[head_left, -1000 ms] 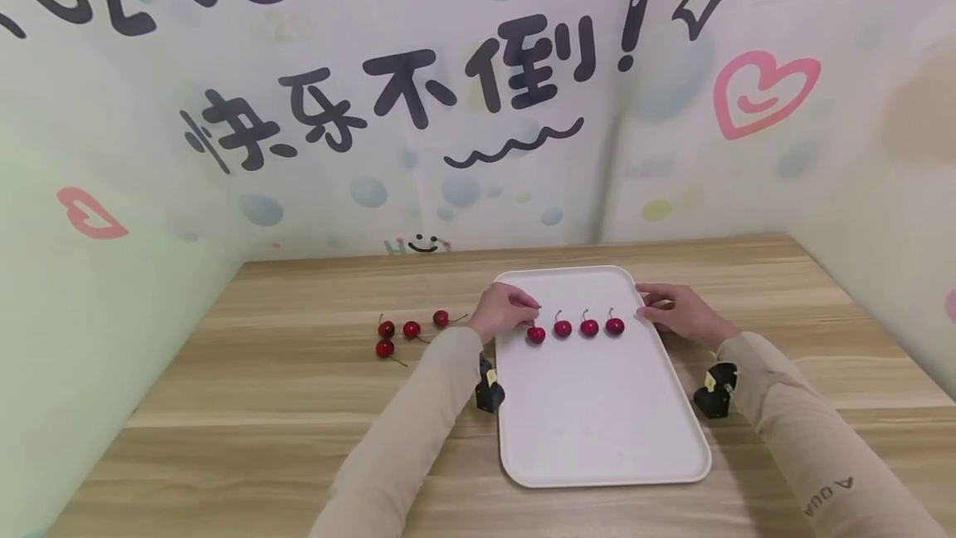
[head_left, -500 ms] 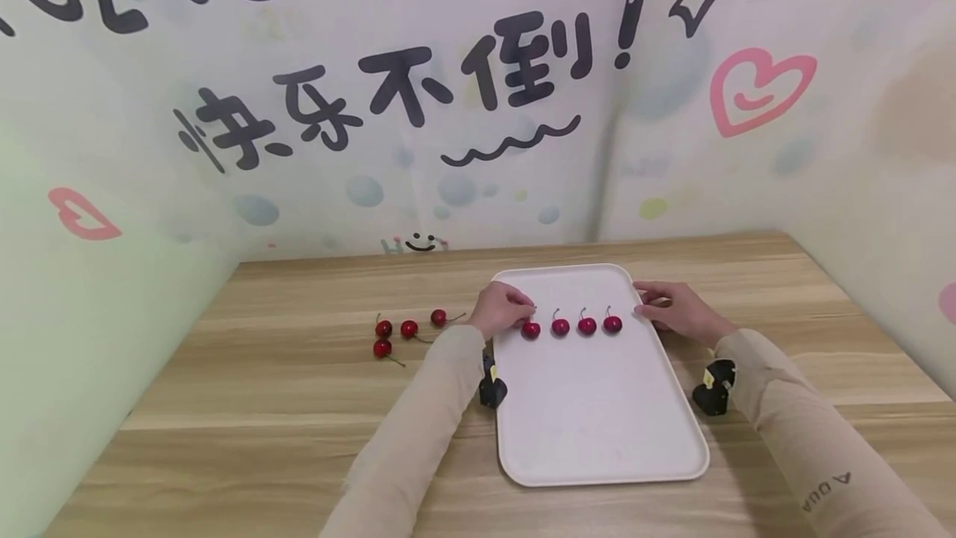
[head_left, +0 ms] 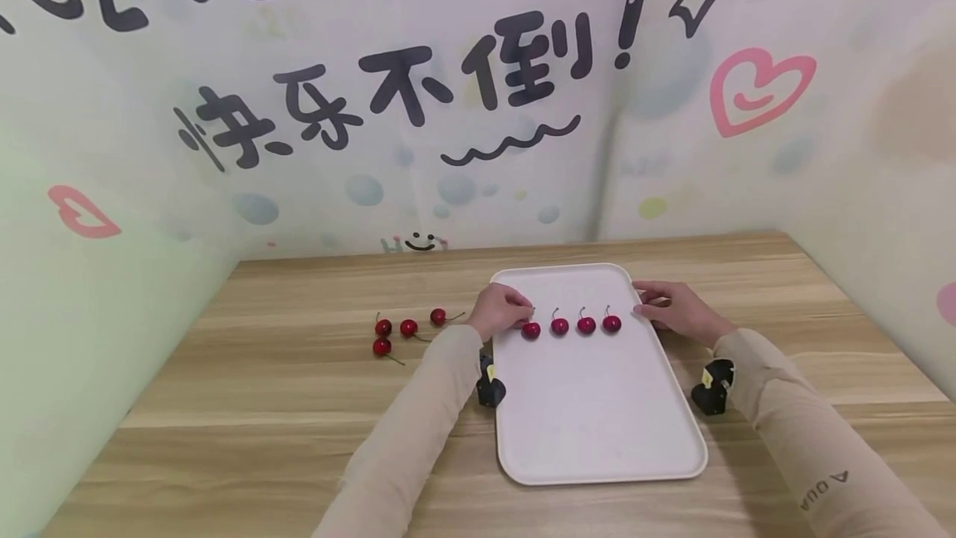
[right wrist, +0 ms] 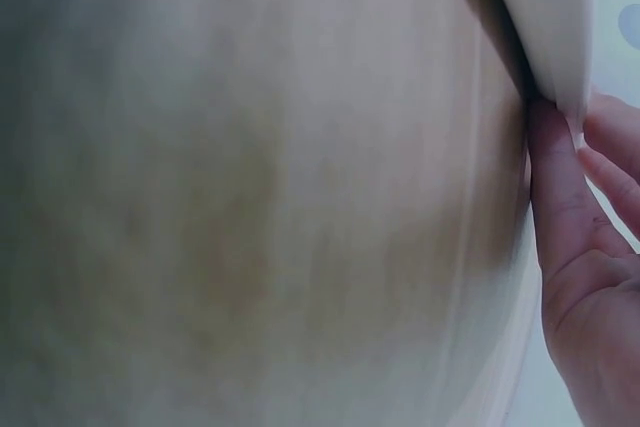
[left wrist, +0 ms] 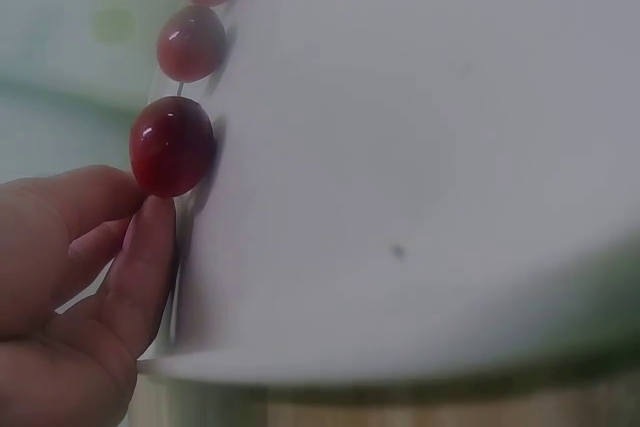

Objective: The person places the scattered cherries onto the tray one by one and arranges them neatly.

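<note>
A white tray (head_left: 597, 413) lies lengthwise in front of me, with several red stemmed cherries in a row across its far part. At the row's left end, my left hand (head_left: 502, 310) holds a cherry (head_left: 530, 330) between thumb and fingers. The left wrist view shows the fingertips at the back of this dark red cherry (left wrist: 172, 147); its stem is mostly hidden. The neighbouring cherry (head_left: 559, 326) stands a small gap away. My right hand (head_left: 681, 310) grips the tray's right rim near the far corner. Up close, the thumb (right wrist: 560, 177) presses under the rim (right wrist: 560, 27), with fingers on the other side.
Left of the tray, several loose cherries lie on the wooden table (head_left: 261, 372), among them a cherry (head_left: 437, 317) nearest my left wrist. A printed wall (head_left: 448, 189) closes off the table's back edge. Black wrist cameras (head_left: 490, 384) hang beneath both sleeves.
The cherry in my left hand has shifted slightly away from me, closer into line with the row. My right hand stays at the tray's rim.
</note>
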`<state>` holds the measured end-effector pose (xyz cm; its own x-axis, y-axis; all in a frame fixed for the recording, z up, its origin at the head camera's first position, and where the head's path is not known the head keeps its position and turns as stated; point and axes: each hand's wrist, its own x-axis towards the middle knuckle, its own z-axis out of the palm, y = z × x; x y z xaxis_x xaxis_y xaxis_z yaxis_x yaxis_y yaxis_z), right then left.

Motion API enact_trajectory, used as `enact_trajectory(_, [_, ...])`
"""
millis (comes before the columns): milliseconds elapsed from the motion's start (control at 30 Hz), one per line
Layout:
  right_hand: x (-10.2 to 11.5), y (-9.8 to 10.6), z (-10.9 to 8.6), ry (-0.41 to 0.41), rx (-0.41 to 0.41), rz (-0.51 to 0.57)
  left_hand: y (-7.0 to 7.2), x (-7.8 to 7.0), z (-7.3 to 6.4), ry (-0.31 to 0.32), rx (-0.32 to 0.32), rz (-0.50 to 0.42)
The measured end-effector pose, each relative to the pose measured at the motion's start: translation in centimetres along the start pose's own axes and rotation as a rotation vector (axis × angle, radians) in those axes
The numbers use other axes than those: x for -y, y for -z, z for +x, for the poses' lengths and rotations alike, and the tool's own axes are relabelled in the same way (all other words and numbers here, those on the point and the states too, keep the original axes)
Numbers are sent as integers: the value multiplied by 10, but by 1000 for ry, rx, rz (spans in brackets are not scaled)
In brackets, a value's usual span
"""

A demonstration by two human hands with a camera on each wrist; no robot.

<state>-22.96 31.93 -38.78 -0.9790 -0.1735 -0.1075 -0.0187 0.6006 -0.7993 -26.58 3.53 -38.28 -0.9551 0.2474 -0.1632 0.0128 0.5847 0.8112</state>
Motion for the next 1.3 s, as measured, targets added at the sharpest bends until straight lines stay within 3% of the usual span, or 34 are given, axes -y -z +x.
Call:
enact_trajectory(700, [1,1,2,8,6,-16,6,-1,-1,-14,10,-33])
enact_trajectory(1033, [1,0,2,9,9,-1,28,-5,-7,-75,46,-48])
enact_trajectory(1300, [-2,0,2,-8,11,-2,47,1,-21,-136,81,32])
